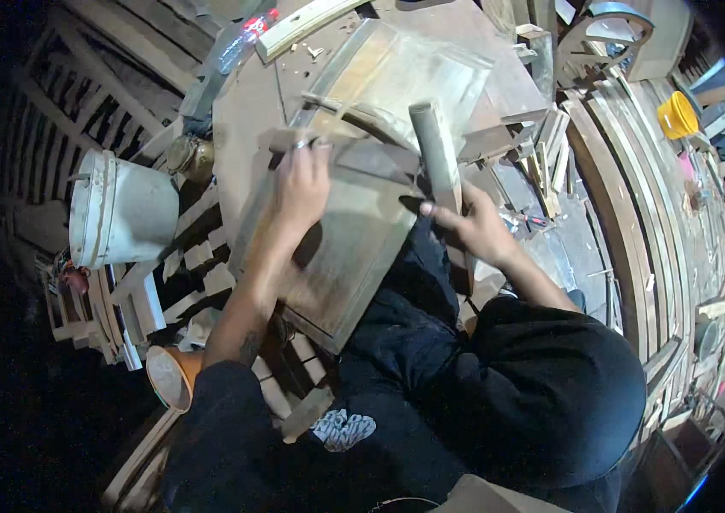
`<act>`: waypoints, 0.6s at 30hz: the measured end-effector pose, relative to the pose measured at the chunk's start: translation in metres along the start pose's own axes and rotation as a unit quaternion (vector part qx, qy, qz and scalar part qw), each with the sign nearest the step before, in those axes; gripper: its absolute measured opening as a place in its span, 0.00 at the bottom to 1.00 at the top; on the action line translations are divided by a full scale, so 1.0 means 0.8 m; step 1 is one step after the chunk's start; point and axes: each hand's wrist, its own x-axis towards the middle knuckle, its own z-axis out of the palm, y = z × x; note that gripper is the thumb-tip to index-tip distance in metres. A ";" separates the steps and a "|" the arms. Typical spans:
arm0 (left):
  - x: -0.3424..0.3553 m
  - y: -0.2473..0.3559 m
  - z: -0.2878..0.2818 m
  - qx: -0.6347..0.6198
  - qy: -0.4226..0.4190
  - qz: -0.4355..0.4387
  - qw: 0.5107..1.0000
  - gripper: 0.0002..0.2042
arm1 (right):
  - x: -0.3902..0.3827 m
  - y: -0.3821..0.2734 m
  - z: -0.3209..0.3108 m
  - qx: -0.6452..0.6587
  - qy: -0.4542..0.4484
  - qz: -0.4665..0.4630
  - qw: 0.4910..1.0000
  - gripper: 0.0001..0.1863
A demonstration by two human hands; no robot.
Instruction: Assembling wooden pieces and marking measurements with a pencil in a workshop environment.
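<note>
A flat wooden panel (350,248) with a curved, raised far edge lies tilted across my lap, like a chair seat. At its right corner stands a squared wooden post (436,150), and my right hand (480,229) is closed round the post's lower part, thumb on the near side. Over the panel's far left edge, my left hand (301,188) has its fingers curled down on a brownish piece, blurred, whose kind I cannot make out. Just beyond lies a similar wooden panel (431,68) on the work surface.
A white bucket (136,209) stands at the left, with an orange bucket (172,379) nearer me. A plastic bottle (238,47) and a curved wooden strip (304,27) are at the back. Long boards (615,197), wood offcuts (551,158) and a yellow bucket (678,115) lie right.
</note>
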 end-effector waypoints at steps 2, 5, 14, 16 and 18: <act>0.025 0.006 0.031 0.038 -0.001 0.073 0.997 0.13 | 0.017 0.014 -0.016 -0.043 0.064 -0.071 0.995 0.26; 0.062 0.019 0.058 0.055 -0.031 0.101 0.993 0.12 | 0.050 0.018 -0.054 -0.056 0.104 -0.058 0.991 0.25; 0.140 -0.003 0.090 -0.087 -0.020 0.002 0.996 0.15 | 0.044 0.016 -0.081 -0.032 0.215 -0.102 0.971 0.22; 0.123 -0.030 0.069 0.049 0.009 -0.003 0.999 0.16 | 0.027 0.038 -0.068 -0.111 0.217 -0.038 0.969 0.28; 0.124 -0.065 0.030 0.079 -0.024 -0.212 0.974 0.15 | 0.028 0.054 -0.037 0.039 0.141 -0.019 0.989 0.29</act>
